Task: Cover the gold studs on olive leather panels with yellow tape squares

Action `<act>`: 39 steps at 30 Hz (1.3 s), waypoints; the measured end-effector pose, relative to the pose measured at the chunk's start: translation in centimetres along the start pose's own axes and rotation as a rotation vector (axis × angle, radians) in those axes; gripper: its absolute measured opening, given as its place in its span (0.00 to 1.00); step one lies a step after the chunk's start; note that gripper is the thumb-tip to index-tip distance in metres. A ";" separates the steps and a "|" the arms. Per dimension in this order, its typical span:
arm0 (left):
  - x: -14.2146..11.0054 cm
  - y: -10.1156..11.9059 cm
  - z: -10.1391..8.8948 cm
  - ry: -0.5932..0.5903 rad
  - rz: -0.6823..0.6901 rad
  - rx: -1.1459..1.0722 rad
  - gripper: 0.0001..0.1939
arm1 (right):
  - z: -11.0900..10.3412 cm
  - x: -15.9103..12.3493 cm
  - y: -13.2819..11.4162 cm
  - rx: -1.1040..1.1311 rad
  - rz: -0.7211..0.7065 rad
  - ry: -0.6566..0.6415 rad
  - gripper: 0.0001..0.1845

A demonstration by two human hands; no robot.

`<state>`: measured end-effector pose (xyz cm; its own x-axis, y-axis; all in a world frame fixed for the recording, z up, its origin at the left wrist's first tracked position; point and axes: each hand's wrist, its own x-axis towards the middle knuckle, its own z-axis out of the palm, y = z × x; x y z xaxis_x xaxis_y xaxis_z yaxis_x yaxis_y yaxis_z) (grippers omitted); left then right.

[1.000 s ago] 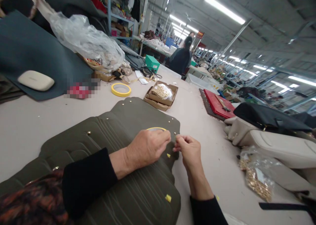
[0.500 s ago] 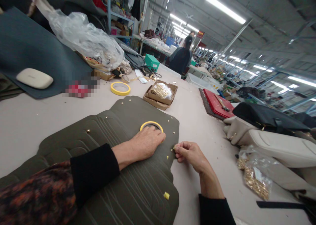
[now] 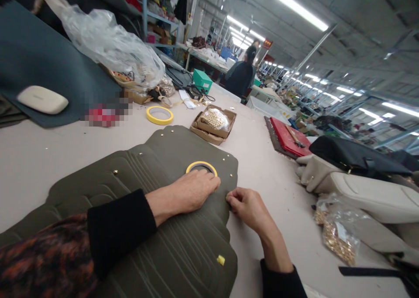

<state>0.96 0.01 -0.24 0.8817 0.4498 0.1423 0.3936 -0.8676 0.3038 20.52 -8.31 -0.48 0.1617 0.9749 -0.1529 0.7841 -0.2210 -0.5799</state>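
An olive-green stitched panel (image 3: 163,158) with small gold studs lies flat on the table. My left hand (image 3: 190,191) rests on it, fingers laid flat beside a yellow tape roll (image 3: 201,167) that sits on the panel. My right hand (image 3: 248,206) is closed in a pinch on the panel's right edge; what its fingers hold is too small to make out. A small yellow bit (image 3: 221,259) lies on the panel nearer to me.
A second yellow tape roll (image 3: 159,114) and a cardboard box of gold studs (image 3: 214,123) lie farther back. A bag of gold hardware (image 3: 338,239), cream and black bags (image 3: 360,189) and a red tray (image 3: 288,138) are on the right. A person (image 3: 240,75) stands at the table's far end.
My left hand came down from a pinch near the right hand and now lies flat by the tape roll. My right hand lowered onto the panel's edge.
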 end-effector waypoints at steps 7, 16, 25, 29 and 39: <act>-0.1 -0.2 -0.1 0.060 0.033 -0.029 0.06 | -1.4 -0.9 0.5 -0.100 -0.102 0.175 0.10; -0.4 0.1 -0.5 0.093 0.063 -0.055 0.06 | 0.2 -0.7 0.4 -0.106 -0.188 0.079 0.12; -0.7 0.0 -1.2 0.131 0.081 -0.165 0.07 | -0.2 -0.2 0.1 0.114 0.011 -0.156 0.20; -0.7 0.0 -1.1 0.165 0.069 -0.257 0.10 | -0.9 -0.3 0.0 0.168 -0.044 -0.030 0.16; -0.9 0.3 -0.8 0.188 -0.004 -0.316 0.23 | 0.4 -1.3 -3.3 0.093 -0.578 0.356 0.08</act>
<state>0.07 -0.48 0.45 0.8053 0.5100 0.3023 0.2718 -0.7707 0.5763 17.54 -8.85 1.31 -0.0678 0.8825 0.4654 0.7515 0.3520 -0.5580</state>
